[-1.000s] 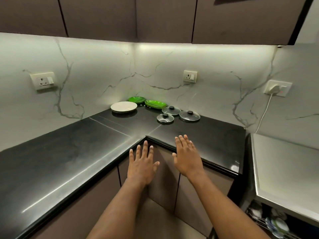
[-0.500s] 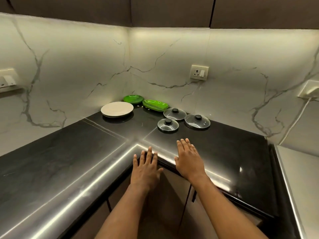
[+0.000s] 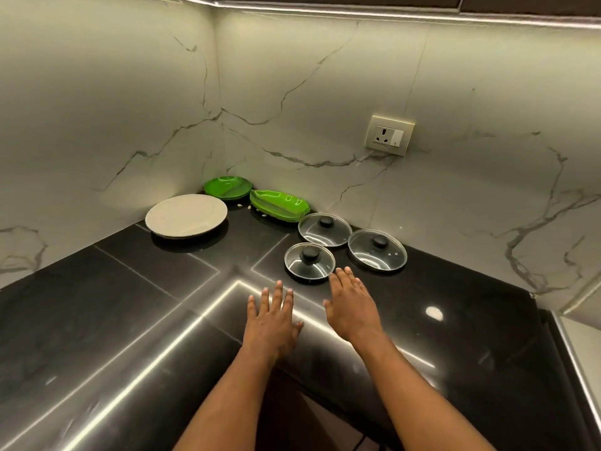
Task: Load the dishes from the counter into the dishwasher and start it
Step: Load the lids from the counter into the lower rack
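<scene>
Black stone counter [image 3: 130,304] is carrying every dish; the dishwasher is lying out of view. Reading left to right, a white plate [image 3: 186,215] is lying flat, a round green plate [image 3: 227,187] is sitting in the corner, and a stack of green trays [image 3: 279,205] is lying with its long axis along the back wall. Three glass lids are resting knob-up: the small lid [image 3: 309,262], the rear lid [image 3: 324,229] and the right lid [image 3: 377,254]. You are holding your left hand [image 3: 271,317] flat, fingers spread, gripping nothing. Your right hand [image 3: 353,304] is likewise reaching out empty, fingertips just short of the small lid directly ahead. The right hand is standing nearer; its black knob is probably offering the best grip.
</scene>
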{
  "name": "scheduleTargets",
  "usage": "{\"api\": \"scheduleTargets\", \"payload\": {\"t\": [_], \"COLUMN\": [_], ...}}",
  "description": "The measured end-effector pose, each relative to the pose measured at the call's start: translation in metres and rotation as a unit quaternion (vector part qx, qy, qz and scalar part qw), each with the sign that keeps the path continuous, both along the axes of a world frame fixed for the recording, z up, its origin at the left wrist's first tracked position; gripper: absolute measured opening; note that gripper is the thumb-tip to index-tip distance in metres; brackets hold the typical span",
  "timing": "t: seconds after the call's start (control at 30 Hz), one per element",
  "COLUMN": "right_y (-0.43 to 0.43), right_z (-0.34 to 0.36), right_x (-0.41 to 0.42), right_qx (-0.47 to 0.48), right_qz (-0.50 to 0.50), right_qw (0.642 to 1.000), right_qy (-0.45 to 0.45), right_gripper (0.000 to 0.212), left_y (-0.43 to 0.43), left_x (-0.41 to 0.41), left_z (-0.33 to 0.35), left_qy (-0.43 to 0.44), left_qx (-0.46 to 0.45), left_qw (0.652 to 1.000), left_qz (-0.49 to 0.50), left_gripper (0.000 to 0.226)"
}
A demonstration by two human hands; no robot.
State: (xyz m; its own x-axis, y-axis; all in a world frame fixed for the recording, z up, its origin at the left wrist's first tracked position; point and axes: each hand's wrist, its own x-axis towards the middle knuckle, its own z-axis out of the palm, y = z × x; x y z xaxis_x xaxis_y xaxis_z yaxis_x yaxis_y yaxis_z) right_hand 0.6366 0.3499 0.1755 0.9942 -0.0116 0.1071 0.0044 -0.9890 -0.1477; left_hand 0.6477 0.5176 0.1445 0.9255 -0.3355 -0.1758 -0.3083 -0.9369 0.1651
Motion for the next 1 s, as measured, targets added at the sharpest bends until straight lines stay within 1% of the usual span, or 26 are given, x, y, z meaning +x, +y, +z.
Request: {"api": "scheduleTargets", "payload": {"t": [0.17,0.33,0.43,0.57,0.7,0.9,1.0], "right_y": [-0.006,-0.005,-0.005,-0.004,0.0,0.004,0.005], "right_z": [-0.002,-0.001,-0.007,-0.016,-0.02,-0.033,-0.042], "right_x": [0.069,0.13,0.156,0.189,0.229,0.287,0.313], "right_qx": [-0.016,-0.001,-0.007,-0.02,-0.029,-0.029,-0.035], "right_qz": [-0.037,-0.079,-0.097,-0.104,-0.114,-0.115,-0.112], "right_qw": [0.999,0.997,0.994,0.993,0.992,0.991,0.99], "right_qy": [0.02,0.02,0.042,0.058,0.052,0.063,0.08], "right_gripper": [0.063,0.059,0.055,0.045,0.035,0.034,0.035], "left_y": [0.001,0.009,0.008,0.002,0.0,-0.019,-0.035], "left_x": [0.085,0.158,0.187,0.226,0.266,0.319,0.334], "left_z": [-0.005,-0.014,-0.019,-0.026,-0.032,-0.038,-0.046], "left_qy": [0.027,0.057,0.069,0.08,0.112,0.168,0.222], "left_qx": [-0.005,0.001,0.005,0.003,-0.004,-0.003,0.005], "left_qw": [0.999,0.998,0.997,0.996,0.993,0.985,0.974], "left_qz": [-0.02,-0.034,-0.043,-0.048,-0.038,-0.042,-0.03], "left_gripper": [0.076,0.078,0.076,0.071,0.073,0.075,0.074]}}
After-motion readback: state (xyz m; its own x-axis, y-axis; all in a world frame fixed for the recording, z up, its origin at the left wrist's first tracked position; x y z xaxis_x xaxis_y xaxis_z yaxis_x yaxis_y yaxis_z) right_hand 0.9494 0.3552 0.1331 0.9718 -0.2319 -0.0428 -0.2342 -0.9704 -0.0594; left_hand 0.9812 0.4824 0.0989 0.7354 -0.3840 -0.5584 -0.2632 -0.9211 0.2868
